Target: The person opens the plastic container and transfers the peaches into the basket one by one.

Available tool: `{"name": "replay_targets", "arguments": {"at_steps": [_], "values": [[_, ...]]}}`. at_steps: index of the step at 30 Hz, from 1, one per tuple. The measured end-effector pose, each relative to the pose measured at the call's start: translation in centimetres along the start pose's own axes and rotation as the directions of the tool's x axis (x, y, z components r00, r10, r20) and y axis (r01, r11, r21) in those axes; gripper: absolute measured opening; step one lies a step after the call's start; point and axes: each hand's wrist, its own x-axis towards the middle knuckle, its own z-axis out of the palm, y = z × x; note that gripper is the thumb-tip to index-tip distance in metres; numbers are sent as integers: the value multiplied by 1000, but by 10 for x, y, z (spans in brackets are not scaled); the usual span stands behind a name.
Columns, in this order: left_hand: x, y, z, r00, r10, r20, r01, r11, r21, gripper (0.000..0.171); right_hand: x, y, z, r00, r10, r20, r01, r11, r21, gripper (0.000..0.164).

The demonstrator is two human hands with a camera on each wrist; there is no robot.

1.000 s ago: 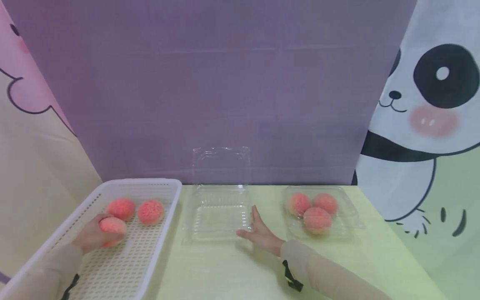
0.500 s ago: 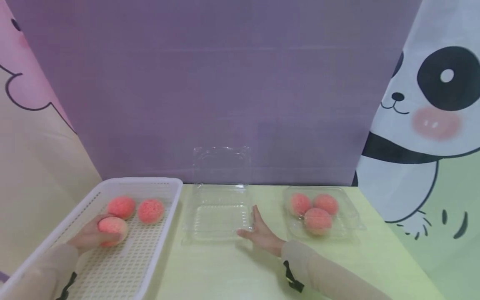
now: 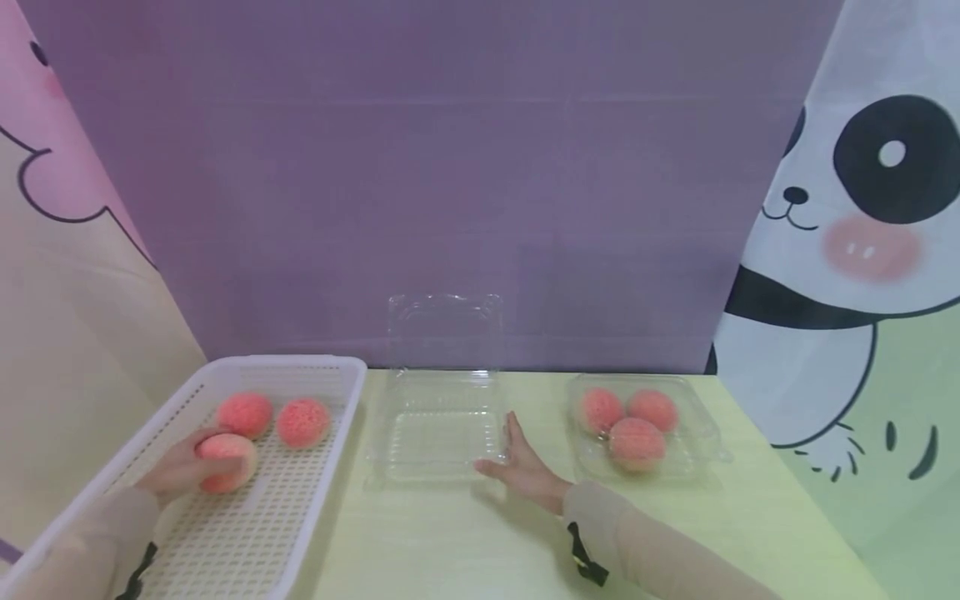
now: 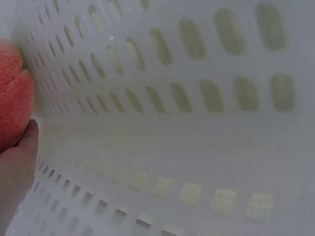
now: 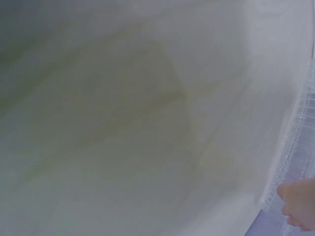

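Observation:
In the head view my left hand [image 3: 176,471] holds a pinkish-red peach [image 3: 228,444] inside the white plastic basket [image 3: 348,417], fingers at its far side and thumb across its near side. The left wrist view catches this peach [image 4: 14,93], with its cleft, at the left edge beside a thumb. Two more peaches lie just beyond, one on the left [image 3: 245,414] and one on the right. My right hand [image 3: 528,475] rests with spread fingers against the right side of a clear clamshell box [image 3: 438,433], whose lid [image 3: 444,333] stands upright.
Right of my right hand is a second clear box [image 3: 678,460], its lid down, with three peaches [image 3: 636,443] inside. Both boxes and the basket sit on a pale yellow table [image 3: 420,542]. A purple backdrop [image 3: 465,192] rises behind its far edge.
Both hands stay in nearly the same spots. The peach under my left hand has turned and shifted slightly right, and my left thumb has moved across it.

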Motion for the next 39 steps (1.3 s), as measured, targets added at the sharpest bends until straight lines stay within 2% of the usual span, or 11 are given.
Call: {"name": "replay_targets", "arguments": {"at_steps": [6,10,12,13,16,20,26,30,32,35,39], "values": [[-4,6,-2,997,6,-75,-6,1000,-3,72,1,2,-1,1000,-13,-11,13,1000,8,105],[-6,14,-3,996,-37,-82,37,999,-1,75,1,3,0,1000,-9,-13,9,1000,3,105],[-6,20,-1,993,-52,-108,53,999,9,78,1,4,0,1000,-9,-13,9,1000,-3,106],[-7,24,0,991,-46,-125,49,999,19,78,0,3,1,1000,-8,-12,8,1000,-5,106],[-9,37,4,979,31,-201,-21,999,50,70,0,3,1,1000,-12,-11,12,1000,-6,106],[-11,57,7,968,99,-230,-89,995,50,63,0,2,0,1000,-3,-13,3,1000,-10,106],[-18,98,13,968,180,-176,-181,984,10,56,1,4,0,1000,-9,-16,9,1000,-17,106],[-27,128,27,966,241,-97,-247,967,-61,53,0,4,-1,1000,-9,-23,8,1000,-22,106],[-32,143,36,958,280,-62,-284,957,-63,50,-2,3,-1,1000,-9,-27,9,1000,-17,106],[-39,163,48,938,345,-14,-345,938,-23,45,-5,2,-2,1000,-4,-25,4,1000,-3,106],[-50,191,60,922,380,67,-385,919,80,41,-11,3,-3,1000,6,-16,-6,1000,-7,107]]}}
